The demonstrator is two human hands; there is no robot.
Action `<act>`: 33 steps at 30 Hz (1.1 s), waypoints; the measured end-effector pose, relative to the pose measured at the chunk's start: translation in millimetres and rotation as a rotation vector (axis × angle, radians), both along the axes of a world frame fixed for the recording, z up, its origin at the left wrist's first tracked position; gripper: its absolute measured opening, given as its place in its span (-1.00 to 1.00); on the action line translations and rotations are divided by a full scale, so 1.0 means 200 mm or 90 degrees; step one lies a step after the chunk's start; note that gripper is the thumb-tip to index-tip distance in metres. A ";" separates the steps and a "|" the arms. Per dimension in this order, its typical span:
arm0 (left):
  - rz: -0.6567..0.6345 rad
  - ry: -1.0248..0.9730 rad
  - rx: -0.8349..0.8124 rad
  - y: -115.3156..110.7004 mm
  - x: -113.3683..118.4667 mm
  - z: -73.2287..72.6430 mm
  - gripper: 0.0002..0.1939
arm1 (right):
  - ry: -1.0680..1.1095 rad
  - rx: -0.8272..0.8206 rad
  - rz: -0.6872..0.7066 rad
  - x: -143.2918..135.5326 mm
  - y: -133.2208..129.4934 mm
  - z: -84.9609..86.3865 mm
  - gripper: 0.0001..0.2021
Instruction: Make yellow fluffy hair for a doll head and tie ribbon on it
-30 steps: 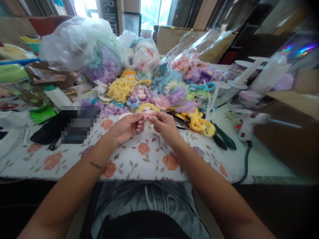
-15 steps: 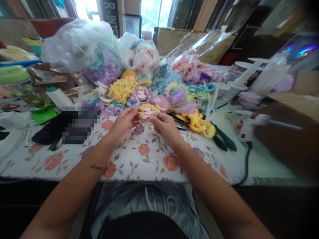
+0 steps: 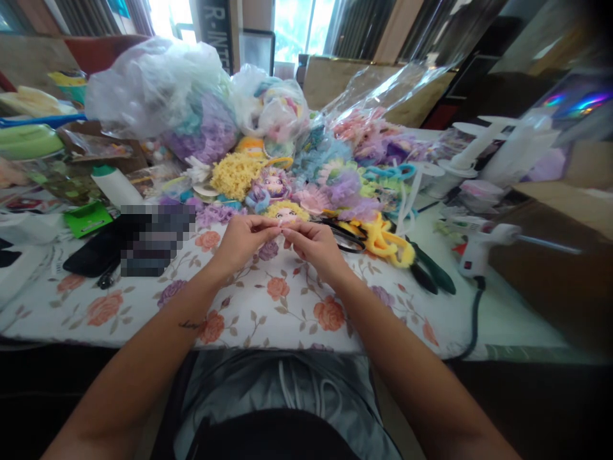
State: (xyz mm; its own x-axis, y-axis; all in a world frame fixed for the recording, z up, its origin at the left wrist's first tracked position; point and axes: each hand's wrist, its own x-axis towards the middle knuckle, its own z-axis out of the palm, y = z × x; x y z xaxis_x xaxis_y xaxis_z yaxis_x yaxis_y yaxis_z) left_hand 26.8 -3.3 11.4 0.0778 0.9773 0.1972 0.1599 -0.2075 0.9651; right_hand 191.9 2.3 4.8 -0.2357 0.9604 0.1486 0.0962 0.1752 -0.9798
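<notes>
My left hand and my right hand meet over the flowered cloth, fingertips almost touching. Both are closed in a pinch on a thin pale ribbon, which the fingers mostly cover. Just behind the fingertips lies a doll face with yellow curly hair. Farther back sits a second doll face with purple hair. A pink shell-like piece is close to the right of them, and the black handles of scissors lie beside my right hand.
Yarn and fuzzy trims are piled behind, with yellow curly yarn and stuffed plastic bags. To the right are yellow fuzzy stems, green-handled pliers and a corded glue gun. A black phone lies left.
My left hand has moved right, and its fingers have closed at my right fingertips. The ribbon loop that showed between the hands is now mostly hidden.
</notes>
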 end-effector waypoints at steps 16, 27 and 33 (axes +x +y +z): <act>-0.044 -0.082 -0.090 0.01 -0.01 0.02 -0.72 | 0.066 -0.025 0.020 0.00 -0.01 0.03 -0.74; 0.025 -0.204 -0.102 0.02 0.00 -0.01 -0.79 | -0.001 0.009 0.055 -0.01 -0.02 0.01 -0.72; 0.041 -0.180 -0.095 0.03 0.00 -0.01 -0.82 | 0.066 0.005 -0.007 -0.01 0.00 0.01 -0.72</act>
State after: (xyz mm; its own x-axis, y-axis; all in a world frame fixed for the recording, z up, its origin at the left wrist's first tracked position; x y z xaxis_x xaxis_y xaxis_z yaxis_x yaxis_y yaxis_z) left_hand 26.5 2.2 10.4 -0.0221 0.9982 0.0558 -0.1107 -0.0579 0.9922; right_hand 190.2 1.6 6.0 -0.2087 0.9614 0.1795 -0.0033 0.1828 -0.9831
